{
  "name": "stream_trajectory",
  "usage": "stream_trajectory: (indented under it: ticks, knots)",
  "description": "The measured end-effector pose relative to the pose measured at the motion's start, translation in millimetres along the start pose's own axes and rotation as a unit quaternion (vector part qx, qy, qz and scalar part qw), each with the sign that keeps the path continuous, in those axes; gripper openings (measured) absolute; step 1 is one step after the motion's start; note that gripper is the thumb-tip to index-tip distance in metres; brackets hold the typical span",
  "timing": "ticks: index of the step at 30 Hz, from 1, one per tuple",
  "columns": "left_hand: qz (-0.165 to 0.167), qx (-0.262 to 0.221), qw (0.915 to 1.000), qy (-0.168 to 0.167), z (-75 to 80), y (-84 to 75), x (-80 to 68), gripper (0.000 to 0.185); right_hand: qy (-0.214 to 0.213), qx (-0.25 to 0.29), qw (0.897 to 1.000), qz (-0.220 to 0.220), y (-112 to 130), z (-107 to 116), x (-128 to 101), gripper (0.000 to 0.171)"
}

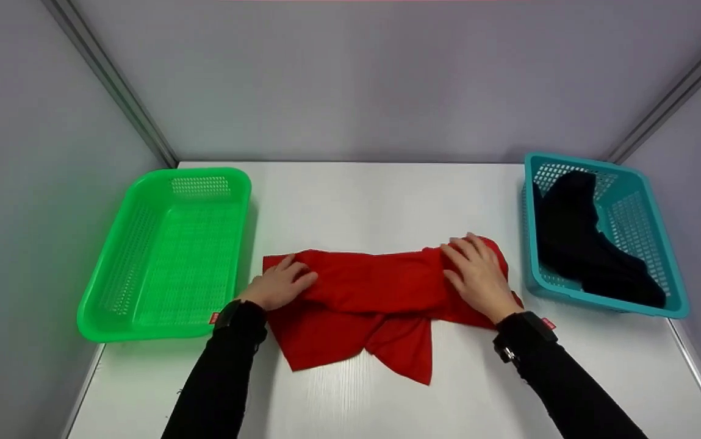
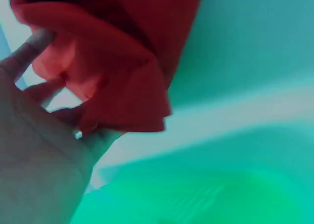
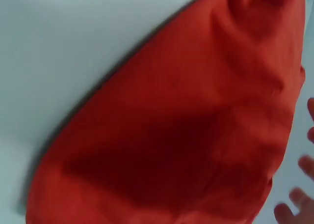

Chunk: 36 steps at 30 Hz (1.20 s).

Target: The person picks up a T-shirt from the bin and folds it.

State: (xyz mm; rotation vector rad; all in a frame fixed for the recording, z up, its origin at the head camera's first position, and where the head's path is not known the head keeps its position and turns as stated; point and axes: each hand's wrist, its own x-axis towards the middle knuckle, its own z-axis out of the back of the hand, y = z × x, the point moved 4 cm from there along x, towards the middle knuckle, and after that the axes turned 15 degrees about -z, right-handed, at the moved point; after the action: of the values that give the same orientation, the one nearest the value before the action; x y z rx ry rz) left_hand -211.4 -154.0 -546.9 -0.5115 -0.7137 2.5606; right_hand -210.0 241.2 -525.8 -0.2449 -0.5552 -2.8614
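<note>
A red cloth garment [image 1: 374,283] lies bunched and partly folded on the white table, two loose flaps spreading toward the front. Its exact kind does not show. Over its left end is my left hand [image 1: 278,286], fingers spread and loosely bent. In the left wrist view these fingertips touch a draped edge of the cloth [image 2: 127,81], and part of the hand is hidden behind it. My right hand [image 1: 478,277] is over the right end with fingers apart. From the right wrist, spread fingers [image 3: 305,204] show beside the cloth's edge.
A green plastic basket [image 1: 164,336] with nothing in it stands to the left. On the right is a blue basket [image 1: 652,213] holding a black cloth item [image 1: 594,256]. Grey panels [image 1: 356,79] wall the table at the back and both sides.
</note>
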Motion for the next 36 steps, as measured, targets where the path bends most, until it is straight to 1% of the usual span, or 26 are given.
stream_trajectory:
  ticks: [1, 2, 4, 6, 8, 10, 12, 13, 15, 16, 17, 19, 20, 21, 23, 24, 26, 27, 28, 29, 31, 32, 34, 35, 36]
  knots:
    - [0.010, 0.013, 0.9998, -0.011, -0.1, 1.7, 0.9, 0.053, 0.016, -0.002, 1.000, 0.018, 5, -4, 1, 0.052]
    - [0.018, 0.037, 0.9989, -0.020, -0.3, 3.4, 1.7, 0.055, 0.038, -0.004, 0.999, 0.032, 9, -8, 3, 0.055]
    - [0.031, 0.084, 0.9954, -0.033, -0.9, 5.6, 2.5, 0.061, 0.090, -0.017, 0.994, 0.055, 17, -15, 6, 0.062]
    - [0.027, 0.126, 0.9908, -0.041, -1.8, 5.5, 2.8, 0.061, 0.128, -0.045, 0.988, 0.074, 24, -20, 9, 0.062]
    - [0.013, 0.158, 0.9857, -0.056, -1.8, 3.5, 2.2, 0.048, 0.143, -0.085, 0.982, 0.090, 30, -23, 13, 0.059]
    - [-0.006, 0.183, 0.9804, -0.073, -1.4, 0.7, 1.4, 0.032, 0.136, -0.128, 0.977, 0.105, 34, -25, 17, 0.053]
    - [-0.025, 0.200, 0.9755, -0.089, -0.7, -2.2, 0.5, 0.022, 0.112, -0.163, 0.973, 0.115, 37, -25, 20, 0.038]
    - [-0.032, 0.205, 0.9736, -0.095, -0.3, -3.6, -0.1, 0.021, 0.099, -0.173, 0.973, 0.118, 38, -24, 22, 0.031]
    - [-0.043, 0.211, 0.9718, -0.096, -0.5, -5.9, -1.0, 0.025, 0.073, -0.171, 0.975, 0.123, 40, -21, 24, 0.017]
    - [-0.050, 0.213, 0.9709, -0.098, -0.9, -7.4, -1.0, 0.029, 0.058, -0.161, 0.977, 0.130, 41, -19, 25, 0.011]
    - [-0.059, 0.212, 0.9705, -0.099, -1.4, -9.4, -0.3, 0.034, 0.040, -0.143, 0.979, 0.138, 42, -16, 25, 0.009]
    - [-0.080, 0.205, 0.9702, -0.101, -2.8, -16.2, 2.5, 0.041, 0.008, -0.079, 0.985, 0.156, 46, -10, 26, 0.010]
    - [-0.096, 0.198, 0.9703, -0.101, -3.5, -21.6, 4.7, 0.045, -0.007, -0.039, 0.985, 0.167, 48, -6, 26, 0.010]
    - [-0.113, 0.188, 0.9703, -0.102, -4.2, -28.3, 7.7, 0.049, -0.022, 0.002, 0.983, 0.180, 50, -2, 26, 0.010]
    - [-0.152, 0.154, 0.9710, -0.100, -5.6, -46.1, 15.6, 0.061, -0.040, 0.084, 0.975, 0.200, 56, 7, 25, 0.010]
    - [-0.171, 0.133, 0.9715, -0.096, -6.2, -56.1, 19.8, 0.066, -0.045, 0.114, 0.971, 0.207, 59, 10, 24, 0.011]
    - [-0.209, 0.077, 0.9709, -0.088, -6.4, -76.2, 28.6, 0.072, -0.048, 0.149, 0.964, 0.217, 66, 16, 23, 0.012]
    - [-0.226, 0.050, 0.9693, -0.083, -6.2, -85.2, 32.9, 0.072, -0.047, 0.158, 0.961, 0.220, 69, 19, 22, 0.013]
    - [-0.243, 0.025, 0.9664, -0.080, -5.8, -93.6, 36.5, 0.068, -0.043, 0.168, 0.960, 0.220, 72, 21, 22, 0.012]
    - [-0.259, 0.005, 0.9627, -0.079, -4.9, -100.7, 39.5, 0.059, -0.038, 0.173, 0.960, 0.219, 75, 23, 22, 0.010]
    - [-0.280, -0.019, 0.9565, -0.080, -1.5, -110.6, 43.7, 0.038, -0.030, 0.177, 0.959, 0.217, 80, 27, 22, 0.007]
    - [-0.282, -0.030, 0.9552, -0.083, 0.6, -112.7, 44.4, 0.027, -0.029, 0.173, 0.960, 0.218, 81, 29, 23, 0.006]
    - [-0.280, -0.047, 0.9538, -0.099, 6.5, -112.2, 43.1, 0.010, -0.019, 0.153, 0.966, 0.208, 78, 33, 24, 0.008]
    - [-0.275, -0.048, 0.9536, -0.112, 10.1, -110.3, 41.6, 0.007, -0.015, 0.132, 0.970, 0.204, 76, 35, 25, 0.012]
    - [-0.272, -0.045, 0.9531, -0.125, 14.0, -107.7, 39.4, 0.008, -0.009, 0.106, 0.974, 0.201, 72, 37, 26, 0.016]
